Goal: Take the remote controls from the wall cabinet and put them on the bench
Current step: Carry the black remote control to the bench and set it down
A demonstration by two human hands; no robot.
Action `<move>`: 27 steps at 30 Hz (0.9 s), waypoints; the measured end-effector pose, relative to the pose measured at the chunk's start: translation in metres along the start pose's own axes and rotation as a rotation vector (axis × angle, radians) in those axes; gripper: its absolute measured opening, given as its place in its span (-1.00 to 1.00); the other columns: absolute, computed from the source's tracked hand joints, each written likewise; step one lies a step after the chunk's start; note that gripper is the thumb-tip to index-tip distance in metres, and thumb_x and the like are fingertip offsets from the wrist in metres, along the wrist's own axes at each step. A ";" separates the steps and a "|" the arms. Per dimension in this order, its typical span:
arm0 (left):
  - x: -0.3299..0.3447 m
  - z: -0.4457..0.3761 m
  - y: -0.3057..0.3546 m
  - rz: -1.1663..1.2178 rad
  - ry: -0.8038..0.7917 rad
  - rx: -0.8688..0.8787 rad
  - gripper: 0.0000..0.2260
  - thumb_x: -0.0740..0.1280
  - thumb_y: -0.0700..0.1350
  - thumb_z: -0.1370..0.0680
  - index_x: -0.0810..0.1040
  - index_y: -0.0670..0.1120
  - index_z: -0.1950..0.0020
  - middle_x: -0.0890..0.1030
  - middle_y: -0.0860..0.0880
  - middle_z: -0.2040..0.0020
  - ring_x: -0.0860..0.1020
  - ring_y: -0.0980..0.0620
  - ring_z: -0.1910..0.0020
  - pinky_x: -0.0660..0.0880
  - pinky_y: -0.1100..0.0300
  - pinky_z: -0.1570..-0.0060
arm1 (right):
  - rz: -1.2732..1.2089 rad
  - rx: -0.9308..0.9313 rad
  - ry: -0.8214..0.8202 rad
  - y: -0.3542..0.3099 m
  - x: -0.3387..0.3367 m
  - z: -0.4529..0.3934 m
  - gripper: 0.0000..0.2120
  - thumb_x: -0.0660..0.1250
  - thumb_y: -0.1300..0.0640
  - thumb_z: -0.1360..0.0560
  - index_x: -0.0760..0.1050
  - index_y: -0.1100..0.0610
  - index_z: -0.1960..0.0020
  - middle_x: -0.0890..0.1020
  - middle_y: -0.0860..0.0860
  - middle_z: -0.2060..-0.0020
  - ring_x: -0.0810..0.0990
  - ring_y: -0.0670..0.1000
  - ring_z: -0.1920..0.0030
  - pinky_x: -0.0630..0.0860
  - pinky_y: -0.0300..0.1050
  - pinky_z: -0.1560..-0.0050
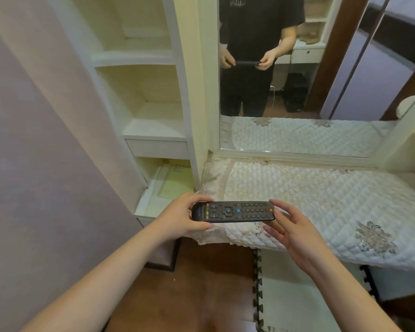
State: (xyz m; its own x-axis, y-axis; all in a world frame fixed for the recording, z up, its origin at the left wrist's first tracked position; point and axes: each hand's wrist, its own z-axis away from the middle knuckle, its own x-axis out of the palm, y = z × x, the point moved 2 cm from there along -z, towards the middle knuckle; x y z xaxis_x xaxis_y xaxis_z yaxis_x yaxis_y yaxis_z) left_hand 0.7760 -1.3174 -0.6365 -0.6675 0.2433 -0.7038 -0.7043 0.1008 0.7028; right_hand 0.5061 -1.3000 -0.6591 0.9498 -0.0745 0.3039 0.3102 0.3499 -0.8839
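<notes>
We hold one black remote control (233, 211) level above the quilted worktop (321, 200), left hand (185, 216) gripping one end, right hand (290, 226) pinching the other. It is out of the wall cabinet (153, 97), not yet set down; we see no others.

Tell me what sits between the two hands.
The head view shows the black remote spanning the gap, the left hand gripping one end and the right hand at the other, above the quilted bench.
</notes>
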 end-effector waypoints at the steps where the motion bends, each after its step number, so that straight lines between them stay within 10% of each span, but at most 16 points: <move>1: 0.002 -0.008 -0.003 0.003 -0.013 0.002 -0.54 0.54 0.01 -0.35 0.45 0.33 -0.15 0.47 0.10 -0.17 0.48 0.20 -0.09 0.55 0.18 -0.09 | 0.011 0.002 0.008 0.001 -0.001 -0.006 -0.81 0.22 0.19 -0.60 0.53 0.07 -0.16 0.60 0.19 -0.14 0.65 0.12 -0.05 0.64 -0.13 0.03; 27: 0.012 -0.180 -0.071 0.193 -0.243 0.072 -0.50 0.52 -0.16 -0.38 0.52 0.03 -0.29 0.51 0.01 -0.15 0.54 0.05 -0.07 0.57 0.13 -0.09 | 0.067 -0.043 0.363 0.008 0.010 -0.136 -0.77 0.16 0.28 -0.62 0.51 0.15 -0.20 0.59 0.14 0.03 0.58 0.08 0.05 0.63 -0.24 0.08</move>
State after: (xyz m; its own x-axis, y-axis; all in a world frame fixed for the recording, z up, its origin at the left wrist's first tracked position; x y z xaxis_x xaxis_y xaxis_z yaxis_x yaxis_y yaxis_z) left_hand 0.7747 -1.4951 -0.7137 -0.7038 0.4872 -0.5169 -0.5452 0.0959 0.8328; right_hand 0.5241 -1.4248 -0.7115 0.9181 -0.3819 0.1056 0.2408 0.3262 -0.9141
